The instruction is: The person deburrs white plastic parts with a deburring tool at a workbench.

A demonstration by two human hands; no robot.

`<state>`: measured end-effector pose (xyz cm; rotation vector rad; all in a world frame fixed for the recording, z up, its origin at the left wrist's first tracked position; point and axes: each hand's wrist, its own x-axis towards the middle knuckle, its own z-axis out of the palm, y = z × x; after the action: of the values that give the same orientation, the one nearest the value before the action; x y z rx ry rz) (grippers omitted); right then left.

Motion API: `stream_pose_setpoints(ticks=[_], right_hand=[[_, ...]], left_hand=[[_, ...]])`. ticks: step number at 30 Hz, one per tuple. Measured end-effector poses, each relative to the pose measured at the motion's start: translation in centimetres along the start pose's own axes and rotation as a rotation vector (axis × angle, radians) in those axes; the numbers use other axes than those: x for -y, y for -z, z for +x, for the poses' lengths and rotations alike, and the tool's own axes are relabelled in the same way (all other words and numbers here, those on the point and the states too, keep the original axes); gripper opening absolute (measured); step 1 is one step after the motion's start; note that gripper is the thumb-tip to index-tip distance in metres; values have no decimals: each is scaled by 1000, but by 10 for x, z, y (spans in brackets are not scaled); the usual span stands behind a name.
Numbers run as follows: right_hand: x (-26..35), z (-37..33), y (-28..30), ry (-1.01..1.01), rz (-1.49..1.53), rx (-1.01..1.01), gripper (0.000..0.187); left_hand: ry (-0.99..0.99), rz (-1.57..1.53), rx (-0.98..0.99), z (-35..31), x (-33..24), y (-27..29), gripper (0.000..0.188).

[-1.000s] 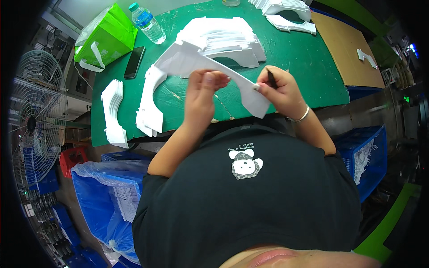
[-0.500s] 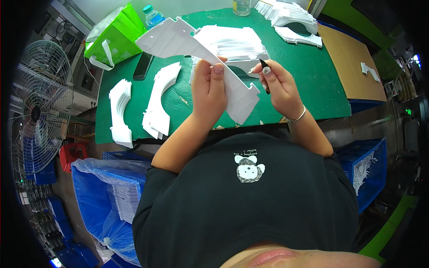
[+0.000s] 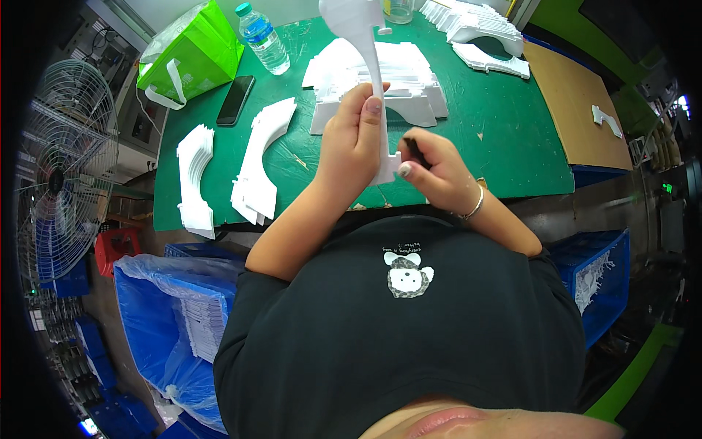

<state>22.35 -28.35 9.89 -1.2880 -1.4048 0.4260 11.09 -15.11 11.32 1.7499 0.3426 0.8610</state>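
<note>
Clock positions are taken from the left hand.

Nearest is the wearer's black shirt [image 3: 395, 329], at 6 o'clock. The left hand [image 3: 352, 139] is closed around a curved white part [image 3: 365, 33], pinching it between thumb and fingers; the part stands edge-on, running from 12 o'clock down to below the hand. The right hand [image 3: 442, 174], at 4 o'clock, has its fingers curled around a slim dark tool [image 3: 417, 151], just beside the part's lower end; contact there cannot be confirmed.

On the green table [image 3: 504, 139], two stacks of white parts lie between 8 and 9, the nearer stack [image 3: 256, 172] and the outer stack [image 3: 194, 175]. A larger white pile [image 3: 417, 110] lies between 1 and 2, beyond the hands. A black phone [image 3: 235, 101] lies between 9 and 10; farther out, a green bag [image 3: 216, 44] stands at 10 and a capped bottle [image 3: 270, 53] between 10 and 11.
</note>
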Motion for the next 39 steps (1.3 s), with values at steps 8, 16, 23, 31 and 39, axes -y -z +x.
stream_pose_setpoints(ticks=[8, 16, 23, 31, 39], right_hand=[[4, 3, 9, -41, -86, 208, 37], [-2, 0, 8, -54, 43, 312, 36], [1, -4, 9, -185, 247, 570, 34], [-5, -11, 6, -514, 1129, 704, 36], [-8, -8, 12, -318, 567, 26, 37]], left_hand=[[-93, 5, 99, -1, -10, -1, 30], [-154, -44, 166, -2, -11, -2, 27], [-452, -17, 294, -1, -7, -3, 26], [-295, -112, 269, -6, -5, 1, 44], [-148, -581, -53, 4, 21, 16, 34]])
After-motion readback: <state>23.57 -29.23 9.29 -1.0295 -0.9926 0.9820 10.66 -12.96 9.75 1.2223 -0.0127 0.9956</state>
